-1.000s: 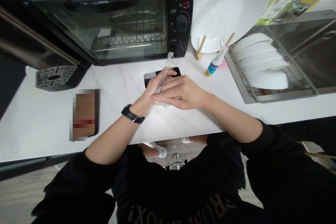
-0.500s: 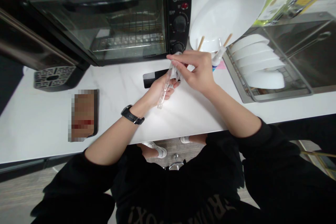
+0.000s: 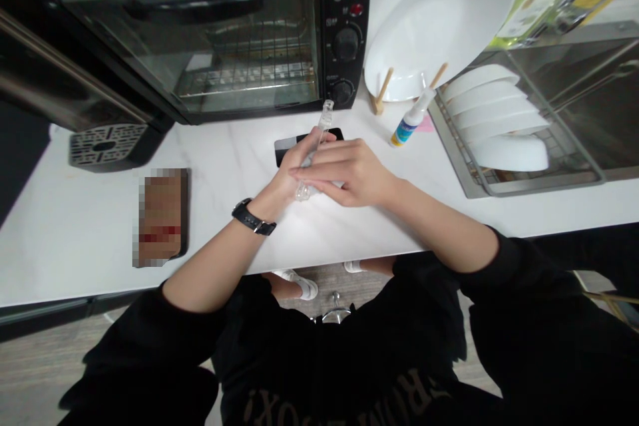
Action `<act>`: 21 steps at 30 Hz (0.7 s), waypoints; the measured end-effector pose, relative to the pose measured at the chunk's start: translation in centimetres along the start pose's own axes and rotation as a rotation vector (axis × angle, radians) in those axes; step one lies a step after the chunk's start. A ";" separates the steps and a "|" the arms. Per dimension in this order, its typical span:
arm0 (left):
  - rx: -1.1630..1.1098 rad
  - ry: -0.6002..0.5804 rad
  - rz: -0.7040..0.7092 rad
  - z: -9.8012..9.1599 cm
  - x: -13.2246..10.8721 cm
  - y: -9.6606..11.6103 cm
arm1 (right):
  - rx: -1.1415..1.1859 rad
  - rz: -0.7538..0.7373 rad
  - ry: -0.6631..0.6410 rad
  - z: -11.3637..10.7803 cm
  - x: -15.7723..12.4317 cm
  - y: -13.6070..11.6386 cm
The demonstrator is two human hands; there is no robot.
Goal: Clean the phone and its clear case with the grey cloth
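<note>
My left hand point(image 3: 294, 160) lies low over the counter, closed around a long, narrow, clear object point(image 3: 326, 116), see-through like glass or plastic. One end sticks out past my left fingers toward the oven, the other shows near the left wrist. My right hand point(image 3: 357, 176) rests across it, its fingers together and pressing on the object's lower part. A thin white wipe or tissue point(image 3: 306, 160) shows partly under the right fingers; most of it is hidden. Beneath the hands lies a black and grey flat thing point(image 3: 285, 153), like a phone.
A black toaster oven point(image 3: 239, 46) stands behind the hands. To the right are a small spray bottle point(image 3: 407, 126), large white plates point(image 3: 444, 20) on a wooden rack, and white bowls point(image 3: 499, 113) in a wire basket by the sink. A blurred-out phone point(image 3: 162, 216) lies left on the white counter point(image 3: 229, 146).
My right hand has come down and toward me, from the clear object's upper end to its lower part. The object's upper end now stands free, and the spray bottle is uncovered.
</note>
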State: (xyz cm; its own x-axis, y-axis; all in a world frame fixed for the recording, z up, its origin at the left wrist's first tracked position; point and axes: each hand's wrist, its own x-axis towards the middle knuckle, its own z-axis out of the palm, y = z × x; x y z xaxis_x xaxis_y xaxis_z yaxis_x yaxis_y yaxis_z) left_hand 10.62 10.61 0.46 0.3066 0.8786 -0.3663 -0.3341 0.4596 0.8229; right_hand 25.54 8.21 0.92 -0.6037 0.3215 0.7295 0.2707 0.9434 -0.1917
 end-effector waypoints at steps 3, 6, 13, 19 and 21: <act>0.058 0.007 0.082 -0.4 0.5 -0.1 | -0.047 -0.075 -0.093 0.5 -0.1 -1.0; 0.071 -0.015 0.103 -0.6 0.7 -0.3 | -0.039 -0.086 -0.120 0.6 -0.1 -1.2; 0.127 -0.092 0.101 -0.5 -0.3 -0.1 | 0.080 -0.034 0.013 0.5 -0.1 0.2; 0.070 -0.054 -0.110 0.8 -1.1 0.7 | 0.051 0.242 0.155 -1.6 0.3 2.4; 0.103 -0.120 -0.188 1.4 -1.5 1.0 | -0.004 0.352 0.246 -2.4 0.3 3.1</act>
State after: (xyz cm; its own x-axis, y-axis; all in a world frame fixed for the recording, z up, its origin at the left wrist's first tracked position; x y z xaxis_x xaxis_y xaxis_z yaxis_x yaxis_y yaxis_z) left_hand 11.02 9.57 2.46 0.4609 0.7542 -0.4678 -0.1700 0.5924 0.7875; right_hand 28.00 11.06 2.13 -0.2772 0.5939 0.7552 0.4315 0.7793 -0.4544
